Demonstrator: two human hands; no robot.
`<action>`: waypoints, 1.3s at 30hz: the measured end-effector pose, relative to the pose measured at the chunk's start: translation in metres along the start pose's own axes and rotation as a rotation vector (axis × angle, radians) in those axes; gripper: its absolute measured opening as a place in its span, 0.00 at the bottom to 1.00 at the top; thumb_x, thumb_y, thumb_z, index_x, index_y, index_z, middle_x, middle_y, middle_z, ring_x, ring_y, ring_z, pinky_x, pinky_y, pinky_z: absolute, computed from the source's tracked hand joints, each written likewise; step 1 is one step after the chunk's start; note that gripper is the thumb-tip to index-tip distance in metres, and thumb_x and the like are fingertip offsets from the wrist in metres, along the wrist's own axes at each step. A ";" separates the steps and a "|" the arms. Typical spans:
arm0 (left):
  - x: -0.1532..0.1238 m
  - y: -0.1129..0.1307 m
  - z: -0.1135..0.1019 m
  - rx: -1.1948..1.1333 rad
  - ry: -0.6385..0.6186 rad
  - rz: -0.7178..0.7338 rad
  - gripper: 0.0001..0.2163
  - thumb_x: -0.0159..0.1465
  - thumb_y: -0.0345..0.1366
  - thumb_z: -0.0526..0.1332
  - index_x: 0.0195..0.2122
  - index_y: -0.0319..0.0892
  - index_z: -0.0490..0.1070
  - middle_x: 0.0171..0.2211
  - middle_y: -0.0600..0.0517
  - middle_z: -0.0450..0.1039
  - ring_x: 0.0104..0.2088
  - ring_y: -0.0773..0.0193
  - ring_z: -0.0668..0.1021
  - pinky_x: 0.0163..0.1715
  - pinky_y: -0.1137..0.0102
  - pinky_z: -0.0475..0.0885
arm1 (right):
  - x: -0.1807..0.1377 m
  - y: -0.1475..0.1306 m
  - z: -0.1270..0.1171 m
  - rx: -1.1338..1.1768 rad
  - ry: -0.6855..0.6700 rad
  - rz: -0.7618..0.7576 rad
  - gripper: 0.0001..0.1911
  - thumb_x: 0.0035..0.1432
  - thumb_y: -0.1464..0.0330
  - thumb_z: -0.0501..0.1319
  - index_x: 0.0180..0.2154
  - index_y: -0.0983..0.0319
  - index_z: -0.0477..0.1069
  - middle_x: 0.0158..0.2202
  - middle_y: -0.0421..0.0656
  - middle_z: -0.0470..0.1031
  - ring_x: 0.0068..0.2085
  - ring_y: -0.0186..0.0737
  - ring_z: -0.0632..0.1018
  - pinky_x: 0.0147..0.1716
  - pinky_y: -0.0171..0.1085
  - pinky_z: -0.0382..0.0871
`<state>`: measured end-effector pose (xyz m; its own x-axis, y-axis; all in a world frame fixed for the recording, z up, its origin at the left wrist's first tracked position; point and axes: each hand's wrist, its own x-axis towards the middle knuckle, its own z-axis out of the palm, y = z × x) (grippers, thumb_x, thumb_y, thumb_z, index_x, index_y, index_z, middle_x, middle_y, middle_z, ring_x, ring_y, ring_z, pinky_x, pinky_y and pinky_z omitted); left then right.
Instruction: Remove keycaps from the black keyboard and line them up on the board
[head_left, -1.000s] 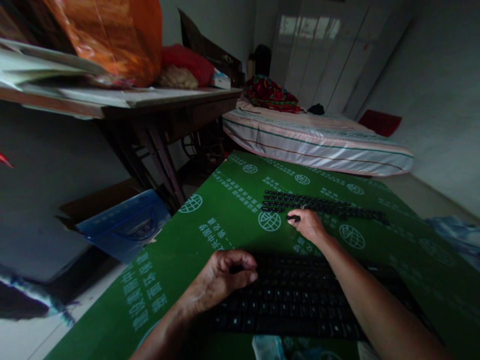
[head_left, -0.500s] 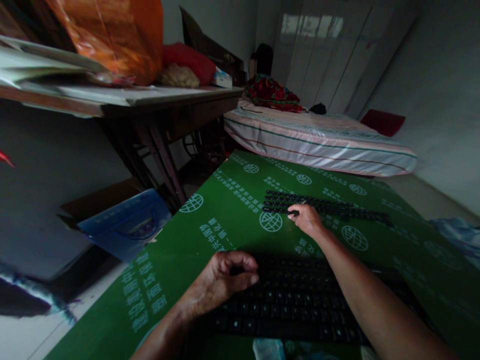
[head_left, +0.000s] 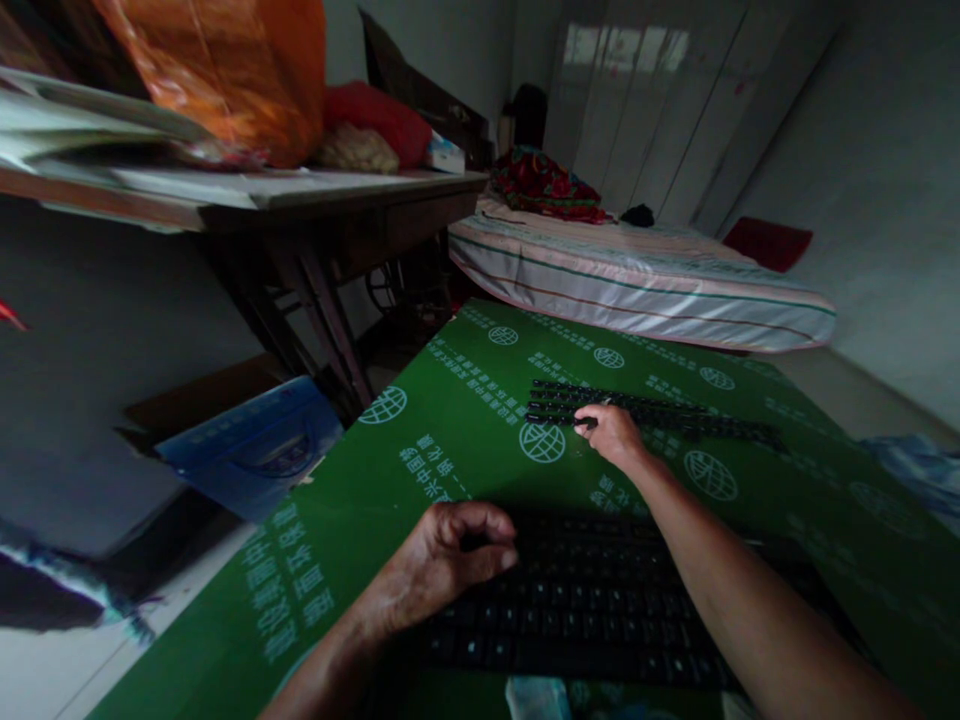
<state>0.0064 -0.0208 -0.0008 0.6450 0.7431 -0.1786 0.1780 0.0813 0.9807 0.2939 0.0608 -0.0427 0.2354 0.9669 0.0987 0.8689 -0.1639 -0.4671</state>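
Observation:
A black keyboard (head_left: 600,610) lies near me on a green printed sheet (head_left: 420,420). My left hand (head_left: 450,565) rests curled on the keyboard's left end, fingers closed around its edge. Farther out, rows of loose black keycaps (head_left: 675,412) lie laid out on the sheet. My right hand (head_left: 615,432) reaches over the keyboard to the near row and pinches a small black keycap (head_left: 588,423) between thumb and fingers, right at the left part of the rows.
A wooden table (head_left: 315,205) with an orange bag (head_left: 225,70) and papers stands at the left. A blue plastic folder (head_left: 251,445) lies on the floor beside the sheet. A striped mattress (head_left: 637,285) lies beyond. A pale packet (head_left: 536,695) sits at the near edge.
My right hand has moved a little away from me, carrying the keycap up to the near row of keycaps. My left hand has stayed on the keyboard.

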 end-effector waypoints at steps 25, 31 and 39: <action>0.000 0.001 0.001 -0.020 -0.005 -0.004 0.09 0.54 0.38 0.65 0.33 0.38 0.72 0.28 0.56 0.71 0.27 0.71 0.68 0.28 0.75 0.63 | 0.000 -0.001 0.000 -0.011 0.013 -0.004 0.13 0.48 0.68 0.63 0.39 0.55 0.76 0.29 0.40 0.79 0.29 0.38 0.77 0.27 0.33 0.67; -0.001 0.004 0.002 -0.020 -0.020 -0.006 0.09 0.54 0.38 0.64 0.33 0.38 0.72 0.28 0.55 0.71 0.27 0.70 0.69 0.29 0.75 0.63 | 0.001 -0.001 0.000 -0.014 0.018 -0.009 0.14 0.48 0.68 0.63 0.39 0.55 0.76 0.34 0.41 0.79 0.33 0.40 0.78 0.31 0.34 0.68; -0.001 0.008 0.001 0.043 -0.012 0.021 0.09 0.54 0.39 0.63 0.32 0.39 0.72 0.27 0.55 0.71 0.27 0.70 0.69 0.27 0.75 0.63 | -0.002 -0.004 -0.002 -0.021 0.030 0.000 0.14 0.48 0.66 0.63 0.41 0.55 0.76 0.35 0.42 0.79 0.34 0.41 0.78 0.33 0.36 0.69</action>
<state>0.0077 -0.0212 0.0069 0.6580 0.7359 -0.1597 0.1962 0.0372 0.9799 0.2909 0.0587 -0.0396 0.2476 0.9608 0.1250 0.8779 -0.1679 -0.4484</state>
